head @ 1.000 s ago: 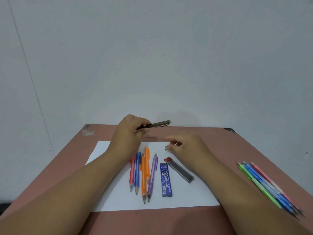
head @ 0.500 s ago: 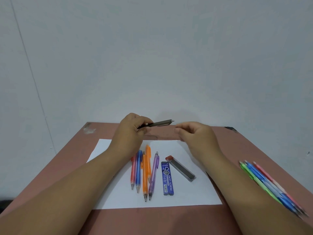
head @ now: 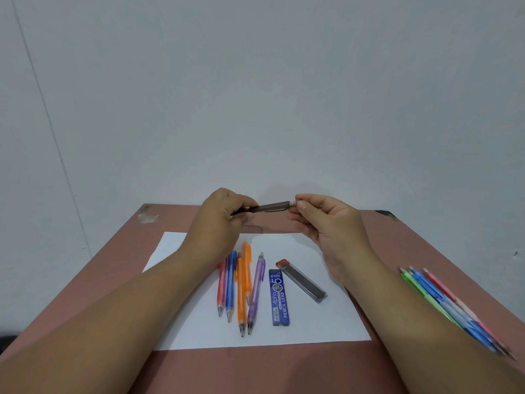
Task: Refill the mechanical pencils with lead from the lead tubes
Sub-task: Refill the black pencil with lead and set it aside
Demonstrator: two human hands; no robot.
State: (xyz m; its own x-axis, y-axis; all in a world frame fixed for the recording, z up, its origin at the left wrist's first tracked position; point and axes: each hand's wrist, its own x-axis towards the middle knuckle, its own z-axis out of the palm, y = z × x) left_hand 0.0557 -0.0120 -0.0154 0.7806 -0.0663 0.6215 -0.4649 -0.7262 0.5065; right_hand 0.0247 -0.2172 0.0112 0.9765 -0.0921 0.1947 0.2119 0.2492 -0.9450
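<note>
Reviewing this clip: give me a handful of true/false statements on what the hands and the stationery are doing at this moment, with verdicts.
1. The left hand grips a dark pencil held above the table. True.
2. The right hand rests flat on the white paper. False: it is raised, its fingertips pinching the dark pencil's end.
3. The blue lead tube lies on the paper beside a clear tube with a red cap. True.
4. The purple pencil lies off the paper. False: it lies on it, beside the orange pencils.
5. A bunch of pencils lies on the table's right side, off the paper. True.
</note>
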